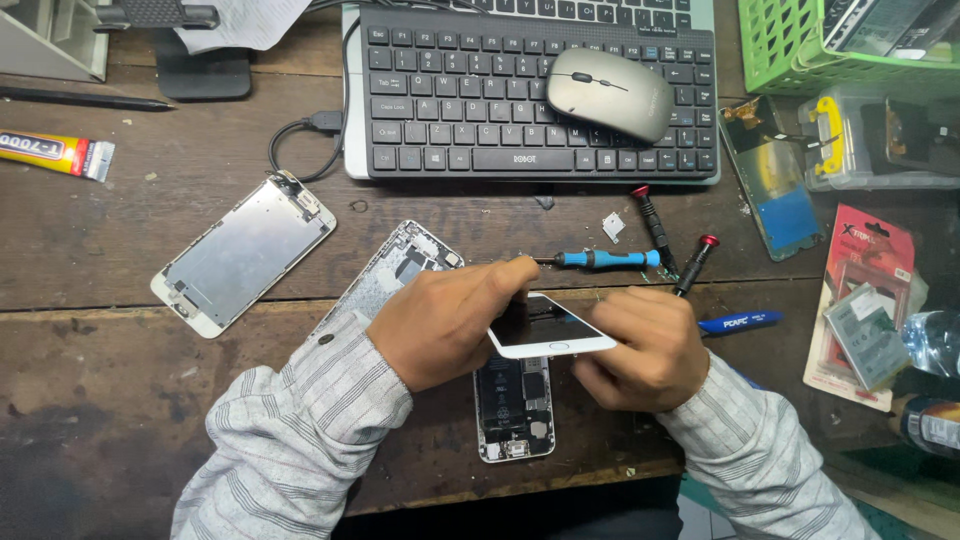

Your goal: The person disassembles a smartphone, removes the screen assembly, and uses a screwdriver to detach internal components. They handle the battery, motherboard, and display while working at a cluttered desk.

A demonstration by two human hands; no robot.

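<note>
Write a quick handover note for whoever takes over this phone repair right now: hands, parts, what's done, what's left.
Left hand: grips the white phone screen by its left edge, lifted and tilted.
Right hand: holds the screen's right side from below.
Opened phone body: flat on the wooden bench under the screen, battery and board exposed.
Nearby: blue screwdriver, two red-capped screwdrivers, spare screen frame, another frame under the left wrist.
Done: screen is up off the body.
Left: whether any cable joins them is hidden; check before pulling away.
</note>
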